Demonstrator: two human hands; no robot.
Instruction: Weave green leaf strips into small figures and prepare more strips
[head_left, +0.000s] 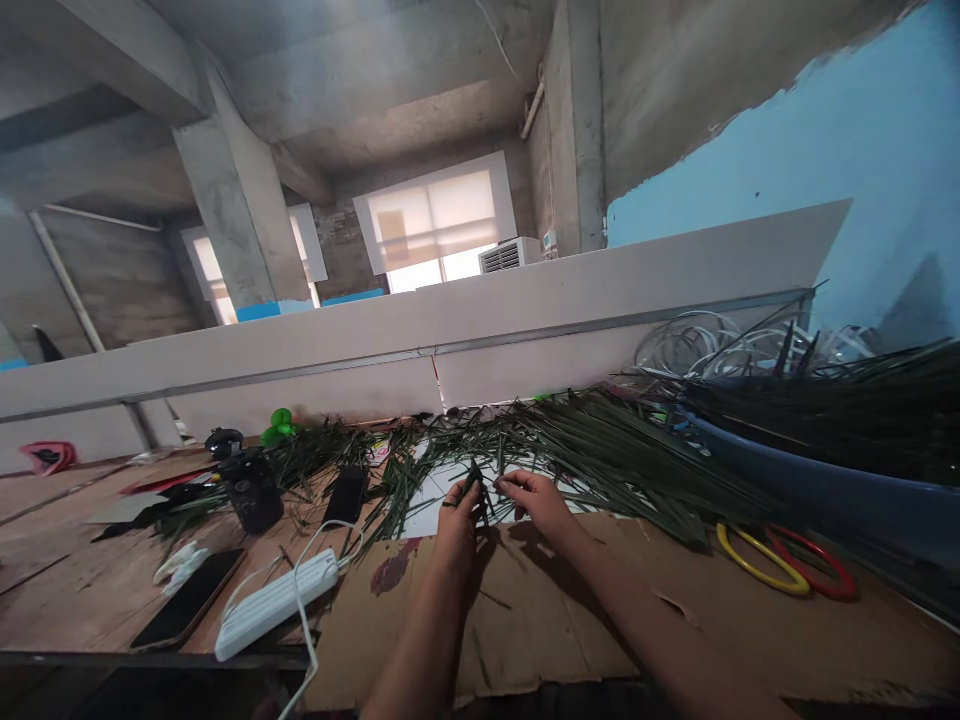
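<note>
My left hand (458, 518) is closed in a pinch on a thin dark green leaf strip (475, 482) that stands up between the fingers. My right hand (534, 500) is next to it, fingers pinched on the other end of the same strip. Both hands hover over a sheet of brown cardboard (540, 610) at the near edge of the table. Just beyond them lies a wide heap of long green leaf strips (600, 445) spread over the tabletop.
A white power strip (276, 603) with its cable and a black phone (189, 598) lie at the left. A dark cup (253, 490) stands behind them. Yellow (756, 562) and red rings (817, 565) lie at the right, next to a blue tub (825, 480) full of leaves. A white partition (480, 350) backs the table.
</note>
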